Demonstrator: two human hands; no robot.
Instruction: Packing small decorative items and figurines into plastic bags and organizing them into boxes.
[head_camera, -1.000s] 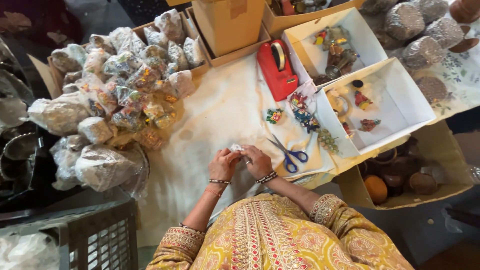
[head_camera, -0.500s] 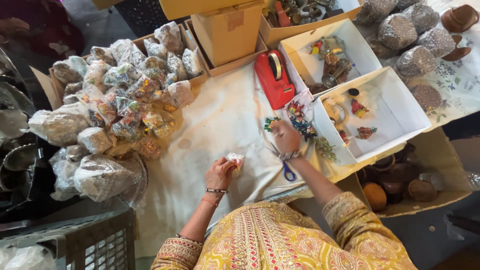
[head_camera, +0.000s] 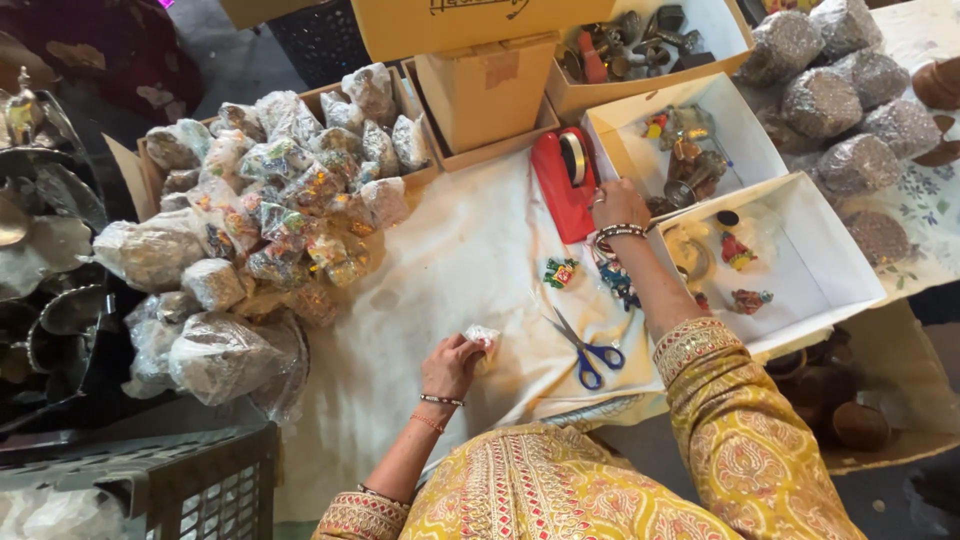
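White cloth (head_camera: 450, 250) covered the table in front of me, crowded on every side with boxes and wrapped goods. My left hand (head_camera: 450, 365) lay low on the cloth, its grip closed around a small wrapped packet (head_camera: 485, 338) that showed white and crinkled just past my fingertips. My right hand (head_camera: 620, 205) was stretched well away from it, up at the red tape dispenser (head_camera: 565, 180), fingers resting at the dispenser's right edge beside the tape roll; I could not tell whether that grip was pinched on anything or loose, since the fingertips were hidden from above. Blue-handled scissors (head_camera: 590, 352) lay on the cloth between my two arms, blades pointing up and left, untouched. A small green and red ornament (head_camera: 560, 272) sat on the cloth just below the dispenser, and a string of coloured trinkets (head_camera: 615, 280) lay under my right forearm. To the right stood two open white boxes (head_camera: 830, 260), with a few little painted figures (head_camera: 735, 250) in the nearer one. On the left, a heap of plastic-wrapped bundles (head_camera: 270, 200) spilled out of a cardboard tray toward the cloth. A brown carton (head_camera: 485, 90) stood beyond the dispenser, and a dark plastic crate (head_camera: 180, 480) sat at the near left corner.
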